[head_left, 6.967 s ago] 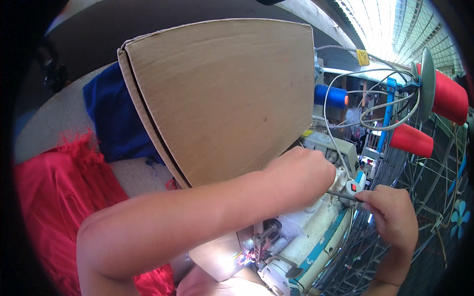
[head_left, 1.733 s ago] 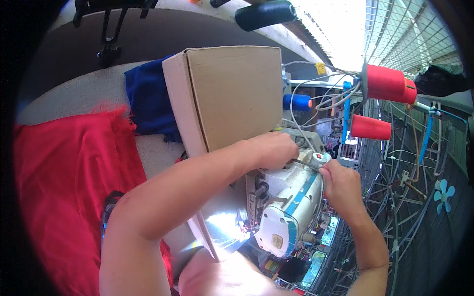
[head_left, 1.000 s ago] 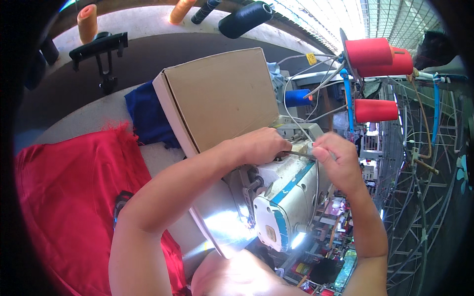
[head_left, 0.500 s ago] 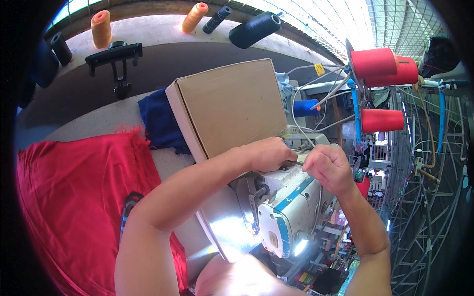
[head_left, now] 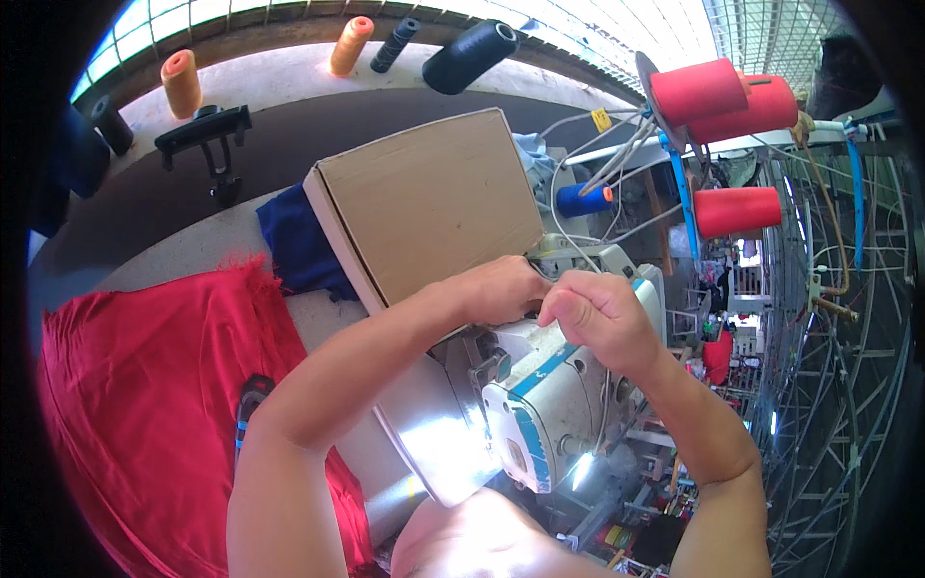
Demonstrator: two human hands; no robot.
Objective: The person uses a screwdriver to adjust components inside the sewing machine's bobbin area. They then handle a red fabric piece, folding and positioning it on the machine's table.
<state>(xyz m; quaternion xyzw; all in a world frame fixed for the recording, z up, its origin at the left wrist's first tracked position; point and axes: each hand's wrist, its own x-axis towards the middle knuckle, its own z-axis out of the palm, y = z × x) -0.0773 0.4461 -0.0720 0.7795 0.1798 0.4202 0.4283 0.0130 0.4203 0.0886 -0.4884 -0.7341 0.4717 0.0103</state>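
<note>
Both my hands meet over the top of a white and teal sewing machine (head_left: 564, 380). My left hand (head_left: 506, 289) reaches across from the left with its fingers curled at the machine's top. Right beside it, my right hand (head_left: 605, 316) is closed in a fist, its thumb and forefinger toward the left hand. Whatever the fingers of either hand hold is hidden or too small to name. Behind the left hand stands a closed brown cardboard box (head_left: 434, 207). A grey cable (head_left: 564, 226) curves down behind the right hand.
Red fabric (head_left: 164, 385) with a frayed edge covers the left of the table, near dark blue cloth (head_left: 294, 241). A black and blue tool (head_left: 252, 397) lies on it. Red thread cones (head_left: 737, 212) sit on a stand at right; an orange spool (head_left: 181, 85) stands on the back ledge.
My hands have drawn together; a thin dark piece seen between them earlier is now hidden. The whole view has shifted slightly, so the machine and box appear farther left.
</note>
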